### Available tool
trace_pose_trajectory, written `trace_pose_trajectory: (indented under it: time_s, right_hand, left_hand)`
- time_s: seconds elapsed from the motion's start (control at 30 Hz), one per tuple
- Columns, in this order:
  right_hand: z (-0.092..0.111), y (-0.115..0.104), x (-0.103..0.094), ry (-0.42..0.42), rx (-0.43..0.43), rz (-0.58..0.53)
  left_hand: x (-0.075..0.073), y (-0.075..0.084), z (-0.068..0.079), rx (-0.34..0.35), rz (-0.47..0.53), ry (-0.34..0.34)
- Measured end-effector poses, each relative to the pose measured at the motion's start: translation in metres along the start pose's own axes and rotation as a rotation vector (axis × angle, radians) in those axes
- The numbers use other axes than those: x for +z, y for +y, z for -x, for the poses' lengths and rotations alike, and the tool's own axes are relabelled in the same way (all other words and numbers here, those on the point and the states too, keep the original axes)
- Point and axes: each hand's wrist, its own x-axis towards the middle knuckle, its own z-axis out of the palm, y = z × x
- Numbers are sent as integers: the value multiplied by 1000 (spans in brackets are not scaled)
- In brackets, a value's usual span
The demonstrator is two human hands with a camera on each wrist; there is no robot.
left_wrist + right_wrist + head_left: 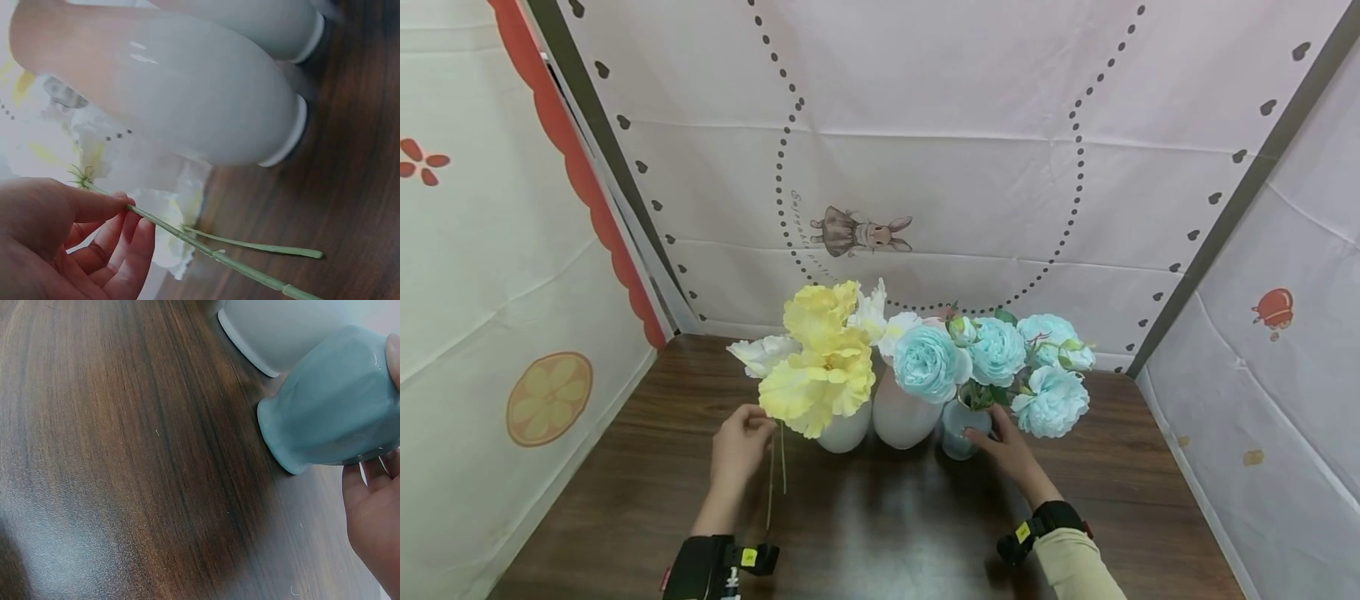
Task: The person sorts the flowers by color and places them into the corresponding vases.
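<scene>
My left hand (742, 446) pinches a thin green stem (206, 249) between thumb and fingertips, just left of the vases. Large yellow flowers (820, 375) with ruffled petals spread above and beside that hand. A second, shorter stem (269, 249) branches close by in the left wrist view. My right hand (1011, 450) grips a small blue-green vase (340, 406), thumb on one side and fingers round the other. Light blue flowers (996, 350) fan out over this vase. White petals (765, 354) show behind the left hand.
A tall pinkish-white vase (904, 417) stands in the middle, with a white vase (845, 432) to its left, partly hidden by yellow petals. All stand toward the back of a dark wooden table (880, 533). Printed cloth walls (940, 183) enclose the back and sides.
</scene>
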Motion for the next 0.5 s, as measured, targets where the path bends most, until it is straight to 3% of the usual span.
trace_pose_trajectory:
  time_s: [0.5]
  right_hand:
    - [1, -1, 0, 4, -3, -8]
  left_hand:
    - [-19, 34, 21, 185, 84, 261]
